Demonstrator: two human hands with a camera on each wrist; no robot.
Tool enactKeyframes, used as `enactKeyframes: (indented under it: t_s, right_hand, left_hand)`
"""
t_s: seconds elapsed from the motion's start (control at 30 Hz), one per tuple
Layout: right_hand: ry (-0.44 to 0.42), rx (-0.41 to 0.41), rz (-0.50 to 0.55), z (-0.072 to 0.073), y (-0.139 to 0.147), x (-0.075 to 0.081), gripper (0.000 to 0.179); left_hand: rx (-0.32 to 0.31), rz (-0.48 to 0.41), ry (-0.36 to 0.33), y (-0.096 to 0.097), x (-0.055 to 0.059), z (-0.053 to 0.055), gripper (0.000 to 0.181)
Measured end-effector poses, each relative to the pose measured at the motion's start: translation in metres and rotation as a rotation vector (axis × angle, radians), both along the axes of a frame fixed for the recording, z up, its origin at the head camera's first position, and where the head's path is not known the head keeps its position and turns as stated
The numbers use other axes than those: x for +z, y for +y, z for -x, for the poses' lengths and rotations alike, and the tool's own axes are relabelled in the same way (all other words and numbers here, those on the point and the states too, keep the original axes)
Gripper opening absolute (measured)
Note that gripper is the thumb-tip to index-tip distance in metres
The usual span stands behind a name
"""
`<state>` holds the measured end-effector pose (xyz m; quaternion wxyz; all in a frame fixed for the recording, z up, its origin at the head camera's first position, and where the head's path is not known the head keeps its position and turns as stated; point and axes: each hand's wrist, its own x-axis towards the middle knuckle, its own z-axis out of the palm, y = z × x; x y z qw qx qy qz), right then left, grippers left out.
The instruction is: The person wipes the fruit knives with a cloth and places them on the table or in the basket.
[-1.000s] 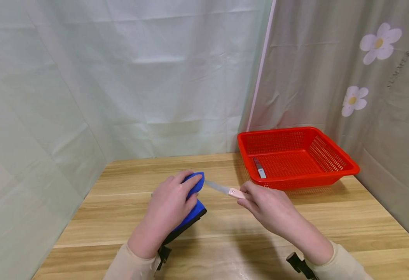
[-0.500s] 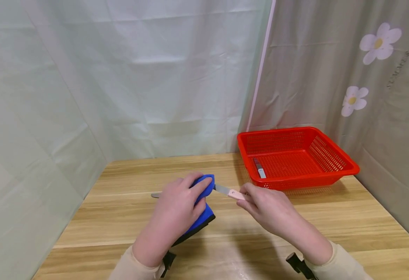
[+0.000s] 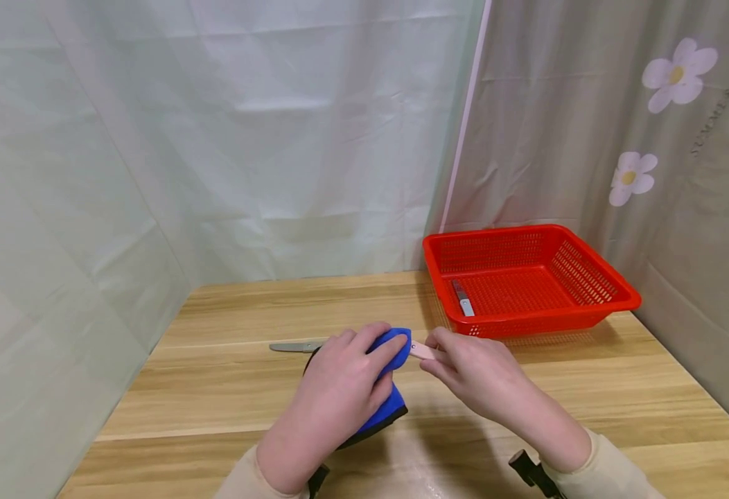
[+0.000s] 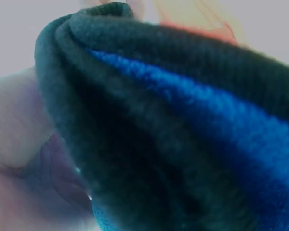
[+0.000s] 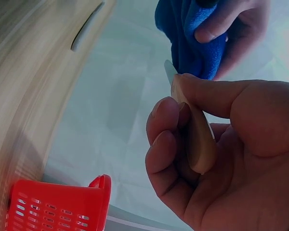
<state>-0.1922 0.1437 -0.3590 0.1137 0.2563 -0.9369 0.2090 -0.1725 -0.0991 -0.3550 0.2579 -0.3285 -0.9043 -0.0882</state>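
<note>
My right hand point(image 3: 486, 364) grips a knife by its pale pink handle point(image 3: 425, 351), the blade pointing left. Around that blade my left hand point(image 3: 348, 378) pinches a blue cloth point(image 3: 396, 357) with a dark edge, which hides nearly all of the metal. In the right wrist view a short bit of blade point(image 5: 169, 71) shows between the handle and the cloth. Folds of the cloth point(image 4: 212, 110) fill most of the left wrist view. Beyond the left hand, a second knife point(image 3: 294, 346) with a grey handle lies on the table, partly covered by hand and cloth.
A red perforated basket point(image 3: 520, 322) stands at the back right of the wooden table point(image 3: 215, 388). Inside it, near the left wall, lies another knife point(image 3: 463, 299) with a light grey handle. Pale curtains point(image 3: 314, 152) enclose the table at the back and sides.
My left hand has slid the cloth to the right along the blade, from near its tip to the handle. More of the knife on the table now shows. The right hand has barely moved.
</note>
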Motion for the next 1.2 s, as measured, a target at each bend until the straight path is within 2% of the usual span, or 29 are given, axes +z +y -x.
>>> enactKeyframes:
  t_s: [0.33, 0.73, 1.2]
  right_hand:
    - [-0.010, 0.014, 0.000, 0.000, 0.000, 0.001, 0.018]
    - [-0.014, 0.010, -0.006, 0.000, 0.000, 0.003, 0.018]
    - [-0.030, 0.007, -0.004, -0.001, 0.000, 0.003, 0.019]
  left_hand:
    - [0.022, -0.001, -0.001, -0.001, -0.002, 0.002, 0.042]
    - [0.045, -0.015, 0.016, -0.010, -0.002, 0.007, 0.043]
    - [0.108, -0.014, -0.067, -0.020, 0.000, 0.015, 0.044]
